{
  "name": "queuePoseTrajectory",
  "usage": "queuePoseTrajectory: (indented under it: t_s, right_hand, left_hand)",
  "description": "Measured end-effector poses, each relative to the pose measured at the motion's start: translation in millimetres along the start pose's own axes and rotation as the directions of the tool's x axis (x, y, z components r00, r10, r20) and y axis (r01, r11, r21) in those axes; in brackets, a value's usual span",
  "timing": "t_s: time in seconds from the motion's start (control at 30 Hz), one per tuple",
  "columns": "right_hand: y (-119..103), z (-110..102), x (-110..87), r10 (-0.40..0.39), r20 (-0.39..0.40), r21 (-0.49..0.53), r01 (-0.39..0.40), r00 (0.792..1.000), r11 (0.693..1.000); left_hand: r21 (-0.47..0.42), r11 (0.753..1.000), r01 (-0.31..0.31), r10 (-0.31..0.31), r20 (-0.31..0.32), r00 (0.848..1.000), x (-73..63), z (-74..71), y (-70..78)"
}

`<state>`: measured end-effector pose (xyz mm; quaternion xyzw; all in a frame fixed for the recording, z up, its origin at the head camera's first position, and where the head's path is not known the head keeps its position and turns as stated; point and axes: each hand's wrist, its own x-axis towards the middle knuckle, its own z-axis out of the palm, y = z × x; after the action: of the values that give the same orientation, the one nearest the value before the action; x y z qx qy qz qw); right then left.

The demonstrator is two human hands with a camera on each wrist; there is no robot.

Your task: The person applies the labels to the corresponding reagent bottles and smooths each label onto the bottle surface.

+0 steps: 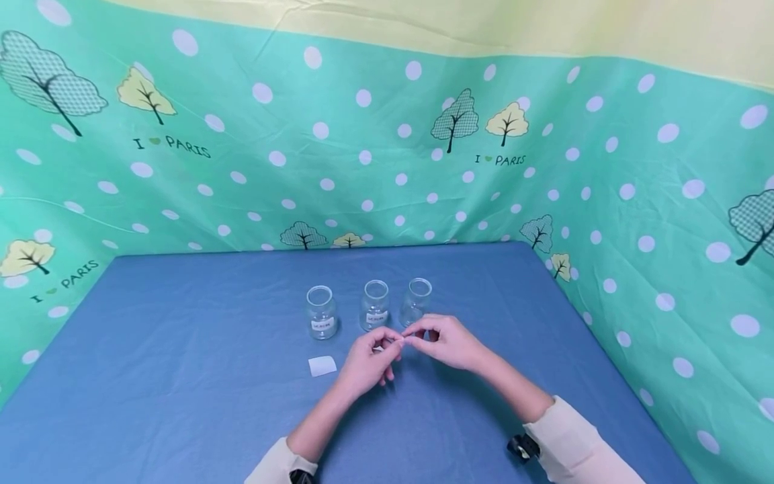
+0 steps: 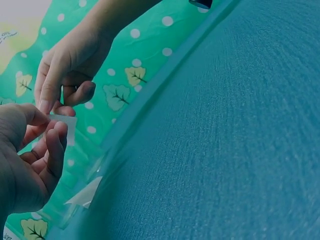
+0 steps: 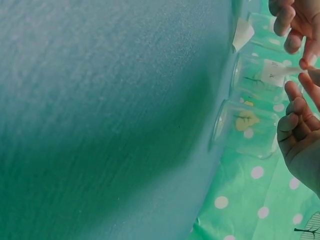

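Note:
My left hand (image 1: pixel 367 363) pinches a small white label (image 2: pixel 71 129) between thumb and forefinger, in front of the jars. At the label's edge, the thumb and forefinger of my right hand (image 1: pixel 450 343) pinch too, and the fingertips of both hands meet there. Behind the hands stand three open glass jars in a row. The left jar (image 1: pixel 321 310) and the middle jar (image 1: pixel 375 301) each bear a white label with dark print. No label shows on the right jar (image 1: pixel 419 296), whose lower part is partly hidden by my right hand.
A white slip of paper (image 1: pixel 322 366) lies on the blue-covered table (image 1: pixel 181 376), left of my left hand and in front of the left jar. Green dotted cloth (image 1: pixel 338 168) hangs behind the table and along its right side. Dark bands sit at both wrists.

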<state>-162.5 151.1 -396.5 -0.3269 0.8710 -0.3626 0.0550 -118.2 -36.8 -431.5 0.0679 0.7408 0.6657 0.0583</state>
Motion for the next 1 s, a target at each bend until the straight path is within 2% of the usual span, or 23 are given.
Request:
queuePoseTrajectory:
  t_s: [0.3,0.53,0.7,0.8,0.93,1.0]
  right_hand:
    - [-5.3,1.3,0.7,0.014,-0.028,0.033,-0.014,1.0,0.999]
    - [-5.9,0.0,0.5,0.076,-0.049,0.039,-0.074,0.996,0.996]
    - [-2.9,-1.3,-0.1,0.095,-0.094,0.036,-0.092,0.991,0.995]
    - [-1.8,-2.3,-0.4,0.101,-0.129,0.039,-0.097,0.986,0.995]
    - [-2.0,-4.3,-0.9,0.117,-0.161,0.047,-0.111,0.98,0.993]
    - [-2.2,-5.5,-1.3,0.127,-0.17,0.053,-0.12,0.977,0.991]
  left_hand:
    - [0.006,1.0,0.025,-0.025,-0.016,1.0,0.0,-0.7,2.3]
    - [0.034,0.999,0.033,-0.032,-0.024,0.999,-7.9,-0.7,21.3]
    - [0.029,0.999,0.028,-0.026,-0.04,0.999,-5.6,-0.1,13.3]
    - [0.032,0.999,0.025,-0.024,-0.033,0.999,-8.6,-1.4,20.2]
    - [0.042,0.999,0.032,-0.031,-0.022,0.999,-16.3,-3.0,39.7]
    - [0.047,0.998,0.036,-0.035,-0.024,0.999,-16.6,-3.0,41.1]
